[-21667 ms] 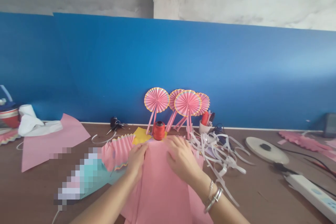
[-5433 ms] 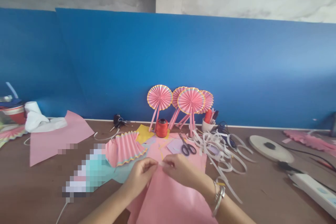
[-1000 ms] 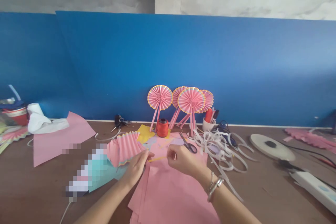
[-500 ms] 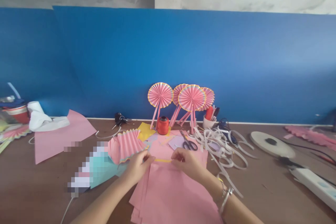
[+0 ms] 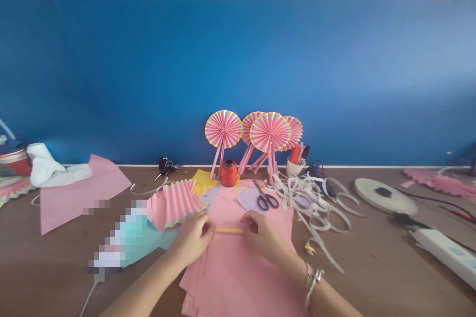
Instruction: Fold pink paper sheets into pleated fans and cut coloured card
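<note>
A narrow yellow paper strip (image 5: 229,231) lies straight across the pink paper sheets (image 5: 249,272) in front of me. My left hand (image 5: 196,232) pinches its left end, and my right hand (image 5: 257,230) pinches its right end. Whether the strip is stuck to the top sheet, I cannot tell. Just left of my left hand rests a pleated pink paper (image 5: 174,203) with a coloured edge. Scissors with dark handles (image 5: 267,201) lie beyond my right hand. A red thread spool (image 5: 228,174) stands farther back.
Several round pink paper fans (image 5: 223,129) lean against the blue partition (image 5: 167,69). Tangled white strips (image 5: 316,203) spread at right, near a white disc (image 5: 385,196) and a power strip (image 5: 446,252). Keys (image 5: 169,166) and a large pink sheet (image 5: 82,193) lie at left.
My view has tilted slightly down and shifted right. Both hands and the yellow strip have come a little closer to me over the pink sheets.
</note>
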The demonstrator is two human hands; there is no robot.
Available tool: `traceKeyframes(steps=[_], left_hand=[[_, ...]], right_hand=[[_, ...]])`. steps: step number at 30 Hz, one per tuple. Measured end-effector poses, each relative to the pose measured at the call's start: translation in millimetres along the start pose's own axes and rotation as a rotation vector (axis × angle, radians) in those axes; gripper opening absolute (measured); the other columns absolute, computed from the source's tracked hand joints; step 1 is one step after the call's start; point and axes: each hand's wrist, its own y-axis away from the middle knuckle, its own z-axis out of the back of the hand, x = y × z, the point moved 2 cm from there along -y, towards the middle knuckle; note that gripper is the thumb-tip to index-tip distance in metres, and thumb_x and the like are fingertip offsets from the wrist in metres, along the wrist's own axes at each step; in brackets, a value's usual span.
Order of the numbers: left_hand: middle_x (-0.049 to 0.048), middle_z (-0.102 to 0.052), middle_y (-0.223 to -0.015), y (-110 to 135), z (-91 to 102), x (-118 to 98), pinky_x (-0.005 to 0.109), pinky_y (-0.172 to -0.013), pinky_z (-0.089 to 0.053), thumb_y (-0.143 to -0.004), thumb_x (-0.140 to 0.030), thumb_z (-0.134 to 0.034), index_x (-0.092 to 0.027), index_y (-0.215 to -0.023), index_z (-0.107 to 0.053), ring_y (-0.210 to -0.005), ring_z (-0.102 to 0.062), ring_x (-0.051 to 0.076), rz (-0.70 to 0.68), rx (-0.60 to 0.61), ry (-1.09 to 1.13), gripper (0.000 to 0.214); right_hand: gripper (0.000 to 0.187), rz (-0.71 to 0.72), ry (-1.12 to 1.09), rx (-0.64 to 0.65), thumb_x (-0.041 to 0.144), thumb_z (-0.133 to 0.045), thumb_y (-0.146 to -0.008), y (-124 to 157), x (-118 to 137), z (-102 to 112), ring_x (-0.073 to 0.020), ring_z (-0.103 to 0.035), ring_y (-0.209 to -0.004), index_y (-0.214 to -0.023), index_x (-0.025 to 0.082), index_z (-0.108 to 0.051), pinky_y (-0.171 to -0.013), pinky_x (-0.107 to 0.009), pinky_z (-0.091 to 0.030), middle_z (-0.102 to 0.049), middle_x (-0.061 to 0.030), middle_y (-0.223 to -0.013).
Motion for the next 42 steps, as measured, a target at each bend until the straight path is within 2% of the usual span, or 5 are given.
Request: traceKeyframes(steps=[18, 22, 27, 34, 42], left_hand=[[0.0039, -0.058, -0.068, -1.3, -5.5, 2.0, 0.030, -0.065, -0.041, -0.076, -0.016, -0.047, -0.019, -0.062, -0.052, -0.071, -0.057, 0.021, -0.009, -0.021, -0.031, 0.016], [0.0029, -0.057, -0.065, -2.7, -2.3, 2.2, 0.029, -0.064, -0.041, -0.076, -0.015, -0.046, -0.020, -0.060, -0.050, -0.069, -0.057, 0.020, 0.008, -0.018, 0.019, 0.017], [-0.0001, -0.056, -0.064, -4.7, 3.5, 3.0, 0.026, -0.064, -0.041, -0.076, -0.015, -0.046, -0.020, -0.060, -0.049, -0.068, -0.057, 0.017, 0.058, 0.042, 0.113, 0.017], [0.0009, -0.053, -0.068, -4.7, 2.7, 4.6, 0.027, -0.064, -0.041, -0.073, -0.012, -0.047, -0.019, -0.058, -0.047, -0.068, -0.056, 0.017, 0.050, 0.014, 0.082, 0.017], [0.0001, -0.052, -0.068, -3.1, 9.0, 0.4, 0.027, -0.064, -0.042, -0.073, -0.018, -0.049, -0.019, -0.060, -0.049, -0.069, -0.056, 0.017, 0.084, 0.031, 0.097, 0.013]], right_hand=[[0.032, -0.064, 0.062, 0.010, 0.007, -0.044, -0.065, 5.2, 10.0, 0.7, -0.0127, -0.054, -0.061, -0.091, 0.019, -0.059, -0.055, -0.020, -0.034, -0.060, 0.0023, -0.065], [0.030, -0.058, 0.033, 0.001, 0.008, -0.043, -0.067, 4.6, 6.6, -1.4, -0.0127, -0.055, -0.062, -0.090, 0.019, -0.059, -0.055, -0.020, -0.035, -0.060, 0.0019, -0.067], [0.028, -0.057, 0.030, -0.003, 0.008, -0.043, -0.069, 5.8, 8.9, -0.4, -0.0125, -0.055, -0.062, -0.089, 0.019, -0.059, -0.055, -0.020, -0.036, -0.061, 0.0011, -0.069], [0.029, -0.097, 0.094, 0.011, 0.009, -0.043, -0.072, 7.9, 17.8, 3.3, -0.0139, -0.056, -0.065, -0.092, 0.019, -0.062, -0.058, -0.021, -0.036, -0.063, -0.0006, -0.072], [0.031, 0.032, 0.331, -0.117, 0.011, -0.046, -0.075, 13.3, 22.8, 3.4, -0.0157, -0.056, -0.075, -0.098, 0.025, -0.062, -0.063, -0.023, -0.033, -0.063, -0.0014, -0.079]])
